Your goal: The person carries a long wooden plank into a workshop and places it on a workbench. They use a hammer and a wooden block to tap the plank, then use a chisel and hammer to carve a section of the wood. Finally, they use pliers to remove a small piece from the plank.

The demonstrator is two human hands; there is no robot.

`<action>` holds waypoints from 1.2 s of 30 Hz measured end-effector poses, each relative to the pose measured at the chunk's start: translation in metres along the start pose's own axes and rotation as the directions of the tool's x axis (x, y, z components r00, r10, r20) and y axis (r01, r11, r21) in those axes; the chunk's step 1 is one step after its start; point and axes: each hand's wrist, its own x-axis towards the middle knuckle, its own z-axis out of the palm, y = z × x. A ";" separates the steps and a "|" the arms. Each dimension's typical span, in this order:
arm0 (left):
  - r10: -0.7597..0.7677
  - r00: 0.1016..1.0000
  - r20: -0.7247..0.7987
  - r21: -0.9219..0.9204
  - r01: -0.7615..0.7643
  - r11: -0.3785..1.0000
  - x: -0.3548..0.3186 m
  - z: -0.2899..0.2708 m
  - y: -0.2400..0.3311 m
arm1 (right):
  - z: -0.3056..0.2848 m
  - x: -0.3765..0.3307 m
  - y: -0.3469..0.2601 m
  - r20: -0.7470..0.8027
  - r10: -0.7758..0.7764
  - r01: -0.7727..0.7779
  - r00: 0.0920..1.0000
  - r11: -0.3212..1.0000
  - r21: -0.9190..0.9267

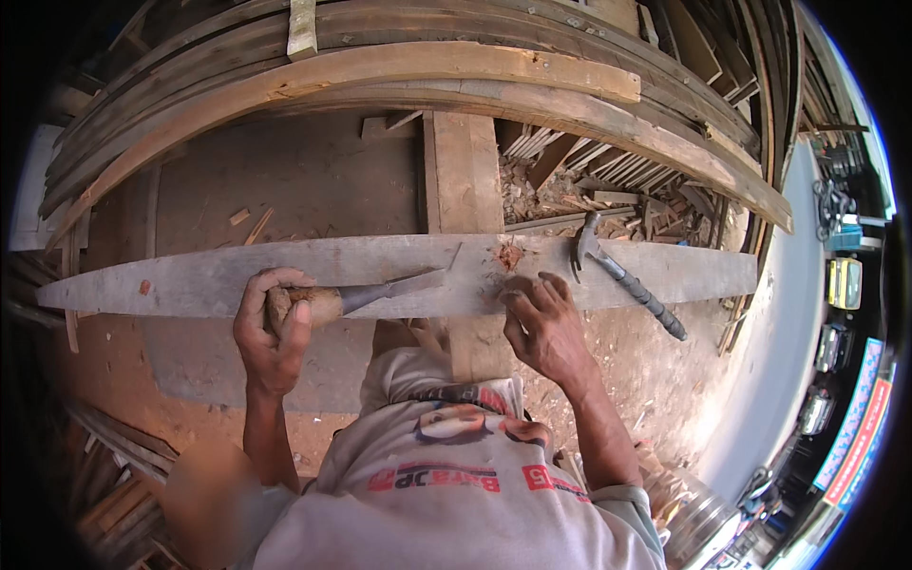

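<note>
A long grey wooden board (209, 275) lies crosswise before me, with a rough reddish-brown patch (509, 255) right of its middle. My left hand (274, 328) is closed round the wooden handle of a chisel (380, 291). The chisel lies low over the board, its metal blade pointing right toward the patch. Just below that patch is my right hand (546, 328), fingers bent and apart over the board, and nothing shows in them. To its right a claw hammer (622, 271) rests on the board, its dark wrapped handle sticking out past the near edge.
A wooden beam (463, 180) runs under the board. Long planks (399, 62) are stacked beyond it, with scrap strips (608, 166) at the far right. More timber (119, 494) lies at the lower left. A road with parked vehicles (843, 283) runs along the right.
</note>
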 end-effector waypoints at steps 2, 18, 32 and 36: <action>0.014 1.000 0.013 -0.002 -0.014 1.000 0.000 -0.001 -0.003 | -0.001 0.000 -0.004 -0.052 0.068 -0.062 0.996 0.991 0.115; -0.015 1.000 0.002 -0.069 0.015 0.997 0.024 0.007 -0.008 | 0.023 0.005 -0.019 -0.185 0.193 -0.154 0.964 0.966 0.209; -0.048 0.999 -0.011 -0.085 0.047 0.995 0.035 0.011 -0.007 | 0.048 0.036 0.006 -0.314 0.430 -0.408 0.847 0.903 0.135; -0.049 0.999 -0.019 -0.079 0.047 0.996 0.031 0.008 -0.008 | 0.054 0.036 0.015 -0.332 0.364 -0.354 0.870 0.931 0.093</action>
